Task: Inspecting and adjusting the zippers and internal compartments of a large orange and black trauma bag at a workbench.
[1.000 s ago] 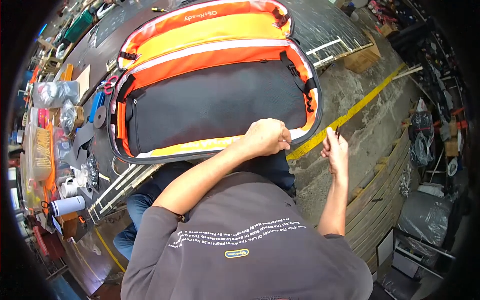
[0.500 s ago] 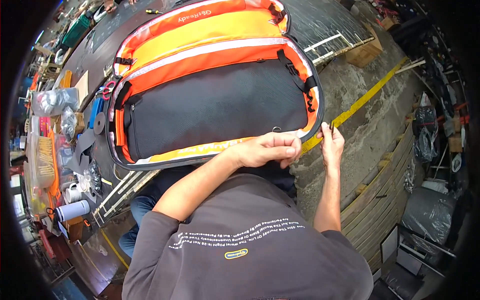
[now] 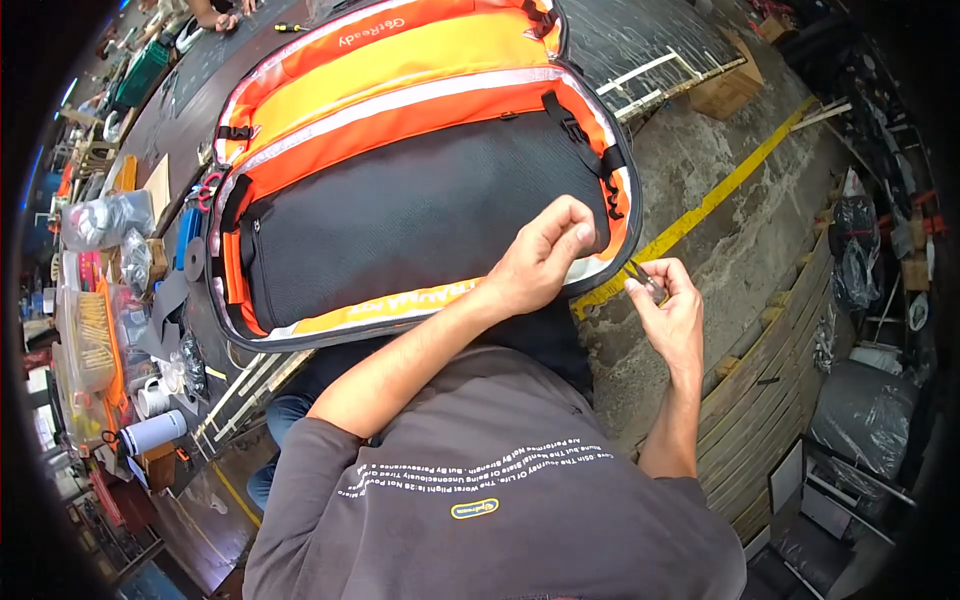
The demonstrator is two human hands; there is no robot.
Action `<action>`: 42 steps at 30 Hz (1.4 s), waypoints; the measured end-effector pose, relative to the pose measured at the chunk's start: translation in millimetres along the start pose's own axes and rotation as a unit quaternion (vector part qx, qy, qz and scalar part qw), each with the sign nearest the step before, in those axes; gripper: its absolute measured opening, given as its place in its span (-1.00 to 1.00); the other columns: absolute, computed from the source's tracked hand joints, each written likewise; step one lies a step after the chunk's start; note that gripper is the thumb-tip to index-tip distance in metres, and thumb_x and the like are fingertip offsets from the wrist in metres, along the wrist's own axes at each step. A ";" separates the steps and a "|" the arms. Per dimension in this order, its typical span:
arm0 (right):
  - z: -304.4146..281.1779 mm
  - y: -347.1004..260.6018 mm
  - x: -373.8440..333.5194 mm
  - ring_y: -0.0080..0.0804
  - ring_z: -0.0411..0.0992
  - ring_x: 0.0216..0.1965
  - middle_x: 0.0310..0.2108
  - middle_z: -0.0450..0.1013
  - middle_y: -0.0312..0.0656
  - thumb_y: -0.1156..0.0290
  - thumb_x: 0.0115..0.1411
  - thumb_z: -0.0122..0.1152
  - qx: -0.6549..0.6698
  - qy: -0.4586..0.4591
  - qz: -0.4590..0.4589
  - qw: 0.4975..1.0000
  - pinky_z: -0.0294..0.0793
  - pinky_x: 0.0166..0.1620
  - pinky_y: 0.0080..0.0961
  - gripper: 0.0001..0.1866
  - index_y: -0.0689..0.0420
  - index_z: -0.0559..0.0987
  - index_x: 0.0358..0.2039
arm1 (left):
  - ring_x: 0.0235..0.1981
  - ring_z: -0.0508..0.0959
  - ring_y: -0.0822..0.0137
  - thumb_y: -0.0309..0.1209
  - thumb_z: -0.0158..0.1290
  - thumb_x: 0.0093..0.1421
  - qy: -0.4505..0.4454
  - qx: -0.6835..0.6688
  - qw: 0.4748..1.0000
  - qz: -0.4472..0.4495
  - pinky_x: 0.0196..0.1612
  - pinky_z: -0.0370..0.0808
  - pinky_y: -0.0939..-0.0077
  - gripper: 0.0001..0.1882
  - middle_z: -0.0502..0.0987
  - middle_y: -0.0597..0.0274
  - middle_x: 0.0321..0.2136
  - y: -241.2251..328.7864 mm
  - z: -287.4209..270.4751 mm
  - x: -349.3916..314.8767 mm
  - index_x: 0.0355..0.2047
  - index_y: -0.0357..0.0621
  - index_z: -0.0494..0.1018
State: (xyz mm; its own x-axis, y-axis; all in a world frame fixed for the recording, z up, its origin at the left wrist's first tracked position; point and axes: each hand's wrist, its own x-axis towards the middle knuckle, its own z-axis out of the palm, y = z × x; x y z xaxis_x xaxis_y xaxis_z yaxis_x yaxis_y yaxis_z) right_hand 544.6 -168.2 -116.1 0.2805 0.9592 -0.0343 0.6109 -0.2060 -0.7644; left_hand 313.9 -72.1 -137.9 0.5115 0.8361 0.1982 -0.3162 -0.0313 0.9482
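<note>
An orange and black bag (image 3: 420,215) lies unzipped and spread on the table, its dark inner panel facing up. My left hand (image 3: 540,255) is closed in a pinch above the bag's near right corner; whatever is between its fingertips is too small or hidden to name. Off that same corner, my right hand (image 3: 672,312) grips small dark thread snips (image 3: 641,274). The blades of the snips point at the bag's dark piped edge; whether they touch it I cannot tell.
Red-handled scissors (image 3: 209,190) and a dark tape roll (image 3: 195,258) lie left of the bag. Plastic tubs (image 3: 92,335) and a white cylinder (image 3: 153,432) crowd the left. A screwdriver (image 3: 290,28) and another person's hand (image 3: 218,20) are at the far edge. Wooden slats (image 3: 765,380) stand right.
My left hand has risen up and over the bag's corner, still pinched. My right hand has turned, bringing the snips' blades toward the bag's edge. The bag has shifted slightly left.
</note>
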 end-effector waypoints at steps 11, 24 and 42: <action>11.7 4.3 -4.2 -0.56 0.45 -0.44 -0.43 0.59 -0.28 0.33 0.23 0.57 0.008 0.022 0.037 0.999 0.51 -0.30 -0.45 -0.63 0.23 0.67 -0.04 | -0.34 0.56 0.28 -0.35 0.14 0.52 -0.062 0.210 0.975 0.047 -0.21 0.56 0.34 -0.81 0.50 0.30 -0.34 0.3 -7.5 15.6 0.02 -0.16 0.48; -7.4 -43.6 -4.4 0.00 0.74 -0.26 -0.31 0.71 0.07 0.40 0.19 0.52 -0.109 -0.023 -0.023 0.994 0.67 -0.18 -0.19 -0.76 0.23 0.71 -0.19 | -0.27 0.69 -0.16 -0.31 0.45 0.12 -0.183 0.428 0.885 -0.001 -0.20 0.59 -0.02 -0.66 0.64 -0.01 -0.42 -18.8 -0.5 15.6 -0.25 -0.11 0.51; 0.9 -52.2 6.1 0.08 0.71 -0.25 -0.33 0.70 0.05 0.26 0.27 0.48 -0.140 -0.033 0.013 0.990 0.66 -0.13 -0.04 -0.73 0.17 0.70 -0.15 | -0.29 0.71 -0.14 -0.39 0.39 0.18 -0.131 0.394 0.910 -0.005 -0.22 0.59 0.00 -0.74 0.66 0.00 -0.42 -20.0 0.1 15.2 -0.23 -0.13 0.52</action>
State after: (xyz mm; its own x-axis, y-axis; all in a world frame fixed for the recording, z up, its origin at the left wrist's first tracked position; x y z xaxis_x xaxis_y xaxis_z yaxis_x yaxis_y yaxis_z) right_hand 513.8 -151.5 -77.0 0.2558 0.9615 -0.1009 0.7877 -0.2678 -0.5548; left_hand 328.1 -58.7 -153.9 0.7169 0.6825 0.1424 0.3084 -0.4936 0.8132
